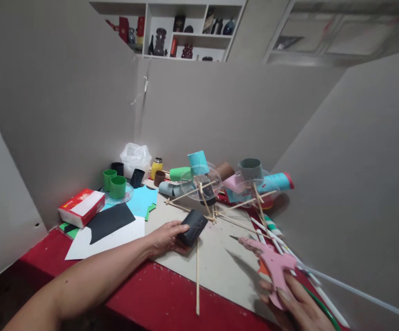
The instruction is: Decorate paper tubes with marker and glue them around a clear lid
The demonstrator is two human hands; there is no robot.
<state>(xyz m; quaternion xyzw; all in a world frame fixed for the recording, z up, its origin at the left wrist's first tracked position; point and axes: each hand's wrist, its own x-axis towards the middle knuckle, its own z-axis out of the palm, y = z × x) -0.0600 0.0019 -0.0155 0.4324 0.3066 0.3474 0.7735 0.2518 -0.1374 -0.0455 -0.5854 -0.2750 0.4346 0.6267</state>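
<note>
My left hand (170, 236) is closed round a black paper tube (194, 227), holding it tilted above the grey board (216, 271). In my right hand (291, 299) is a pink hot glue gun (275, 264), its tip pointing left toward the tube, some distance away. A glue stick trails from the gun's back to the right. Below the tube lies a wooden stick (198, 280), reaching past the board's front edge. Behind my hands stand stick frames (199, 202) bearing clear round discs, one with a blue paper tube (198, 162), another with a grey tube (250, 170).
At left are a red-and-white box (82, 207), black paper (112, 220), white paper (116, 241) and green cups (118, 186). A plastic bag (135, 158) and a yellow bottle (157, 166) stand behind. White sticks (323, 294) line the right side. Grey panels (220, 105) enclose the red table (171, 299).
</note>
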